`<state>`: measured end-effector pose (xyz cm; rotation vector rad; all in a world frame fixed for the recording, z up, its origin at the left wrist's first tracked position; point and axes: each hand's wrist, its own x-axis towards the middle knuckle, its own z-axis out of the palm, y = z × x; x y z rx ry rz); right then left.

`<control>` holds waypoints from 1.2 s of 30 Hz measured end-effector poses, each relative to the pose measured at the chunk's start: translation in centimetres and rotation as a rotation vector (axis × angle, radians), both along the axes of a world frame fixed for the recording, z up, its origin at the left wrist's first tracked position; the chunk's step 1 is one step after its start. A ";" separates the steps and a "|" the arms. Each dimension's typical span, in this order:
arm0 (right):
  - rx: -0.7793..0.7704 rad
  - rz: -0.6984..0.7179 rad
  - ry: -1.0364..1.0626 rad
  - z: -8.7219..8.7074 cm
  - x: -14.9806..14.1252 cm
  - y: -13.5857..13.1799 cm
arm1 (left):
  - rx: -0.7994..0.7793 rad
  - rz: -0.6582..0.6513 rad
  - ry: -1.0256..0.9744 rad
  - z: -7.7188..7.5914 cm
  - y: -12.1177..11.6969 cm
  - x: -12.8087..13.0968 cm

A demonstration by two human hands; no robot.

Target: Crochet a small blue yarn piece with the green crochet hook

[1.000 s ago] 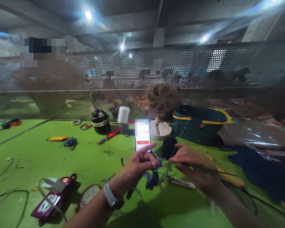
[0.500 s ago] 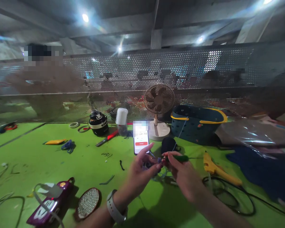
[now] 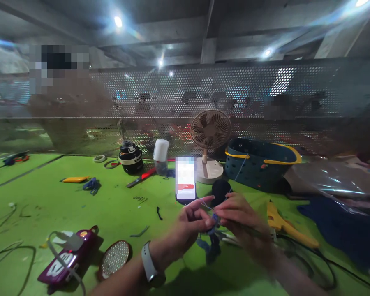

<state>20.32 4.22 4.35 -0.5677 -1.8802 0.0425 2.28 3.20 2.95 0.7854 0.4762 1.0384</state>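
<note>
My left hand pinches a small piece of blue-purple crochet work between thumb and fingers, its index finger stretched out with a strand of yarn at it. Close against the work, the fingers of my right hand are closed around a crochet hook; its green handle, plain earlier, is now mostly hidden and the hand is blurred. Below the hands hang loose blue-grey pieces. A dark round ball lies just behind the fingers, and a thin strand runs up toward the basket.
Behind my hands stand a lit phone, a fan, a white-capped bottle and a black jar. A yellow glue gun with its cable lies right. Nearer left are a purple power bank-like device and a round studded object.
My right hand has turned and drawn closer over the crochet work, covering the hook's green handle. The work is slightly lower, with loose pieces showing beneath. The view has shifted a little.
</note>
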 end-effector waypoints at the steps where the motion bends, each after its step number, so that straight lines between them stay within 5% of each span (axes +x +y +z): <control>1: -0.028 0.053 0.005 0.6 0.2 0.0 | -0.002 -0.014 -0.005 0.1 0.2 -0.3; 8: -0.306 0.183 0.116 2.2 1.6 0.1 | 0.026 -0.070 0.017 0.7 0.9 -1.3; 16: -0.809 0.374 0.465 -0.2 1.9 0.9 | 0.048 -0.101 0.062 1.3 0.6 -1.6; 20: -1.020 0.374 0.624 -1.6 -0.2 0.4 | 0.115 0.037 0.194 1.8 -0.1 -1.2; 22: -0.880 0.233 0.515 -1.9 -1.2 -0.1 | 0.193 0.162 0.315 1.7 -0.5 -0.7; 25: -0.312 -0.013 0.188 -1.7 -1.6 -0.8 | 0.301 0.294 0.462 1.1 -1.1 -0.1; 28: 0.146 -0.187 -0.136 -1.1 -0.7 -1.4 | 0.268 0.257 0.395 0.4 -1.3 0.4; 32: 0.289 -0.182 -0.327 0.1 0.5 -1.7 | 0.100 0.039 0.142 -0.3 -0.7 0.2; 36: 0.110 0.046 -0.141 0.8 0.2 -1.4 | 0.045 -0.217 0.080 -0.1 0.5 -1.2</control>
